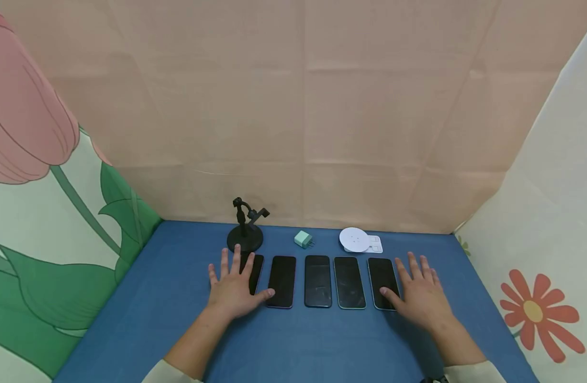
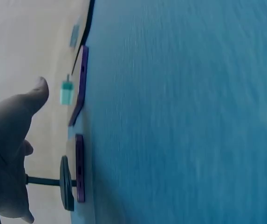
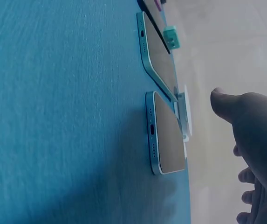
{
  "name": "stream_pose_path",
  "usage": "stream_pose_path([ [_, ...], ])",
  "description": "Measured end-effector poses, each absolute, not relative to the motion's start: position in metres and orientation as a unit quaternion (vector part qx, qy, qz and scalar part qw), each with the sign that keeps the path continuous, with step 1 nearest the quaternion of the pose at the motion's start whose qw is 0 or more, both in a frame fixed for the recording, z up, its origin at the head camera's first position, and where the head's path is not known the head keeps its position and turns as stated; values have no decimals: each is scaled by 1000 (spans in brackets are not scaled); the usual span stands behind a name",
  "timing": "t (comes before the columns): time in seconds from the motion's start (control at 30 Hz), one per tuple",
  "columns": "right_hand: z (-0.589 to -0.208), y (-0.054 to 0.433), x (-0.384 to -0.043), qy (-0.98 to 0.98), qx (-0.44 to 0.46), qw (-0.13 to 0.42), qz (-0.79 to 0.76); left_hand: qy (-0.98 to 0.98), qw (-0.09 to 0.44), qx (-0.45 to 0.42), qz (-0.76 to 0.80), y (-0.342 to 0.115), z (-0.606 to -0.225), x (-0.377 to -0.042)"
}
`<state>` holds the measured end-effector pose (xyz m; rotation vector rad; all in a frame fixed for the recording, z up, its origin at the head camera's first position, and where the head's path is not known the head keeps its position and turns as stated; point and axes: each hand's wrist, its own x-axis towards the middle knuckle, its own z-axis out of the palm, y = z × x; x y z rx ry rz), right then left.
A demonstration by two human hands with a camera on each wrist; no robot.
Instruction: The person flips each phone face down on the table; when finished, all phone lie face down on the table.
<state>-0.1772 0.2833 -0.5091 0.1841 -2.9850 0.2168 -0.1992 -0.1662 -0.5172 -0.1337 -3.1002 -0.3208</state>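
1. Fingers on both hands are straight and spread wide, with nothing in their hold; the left hand (image 1: 235, 293) and right hand (image 1: 421, 302) hang palm down over the desk (image 1: 312, 351), and the wrist views show a gap beneath each.
2. Five phones lie side by side, screens up, in a row parallel to the desk's back edge, long axes running roughly from front edge to back.
3. From the head view, the left hand partly covers the leftmost phone (image 1: 257, 272), and its thumb tip overlaps the second phone (image 1: 281, 282).
4. Over at the right, the rightmost phone (image 1: 380, 272) is under the right thumb, the other fingers reaching past its right side.
5. Between the hands lie the middle phone (image 1: 318, 282), slightly nearer the left thumb, and the fourth phone (image 1: 350, 283), nearer the right.
6. Behind the row, near the back edge: an upright black stand (image 1: 244, 236) towards the back-left corner, a green charger (image 1: 303, 239), and a white pad (image 1: 354, 240).
7. Beige cloth (image 1: 303, 117) rises beyond the back edge.
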Motion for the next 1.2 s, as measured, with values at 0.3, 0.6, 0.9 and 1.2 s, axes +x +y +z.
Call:
stream_pose_path([
  [0.3, -518, 278, -175, -988, 81, 113, 73, -989, 15, -64, -129, -146, -519, -196],
  [0.6, -519, 276, -173, -985, 81, 115, 96, -984, 27, -85, -157, -124, -515, -197],
  [0.9, -520, 275, -173, -987, 68, 89, 115, -975, 21, -94, -200, -105, -513, -196],
  [1.2, -524, 276, -172, -985, 64, 77, 142, -966, 14, -111, -231, -81, -514, -197],
])
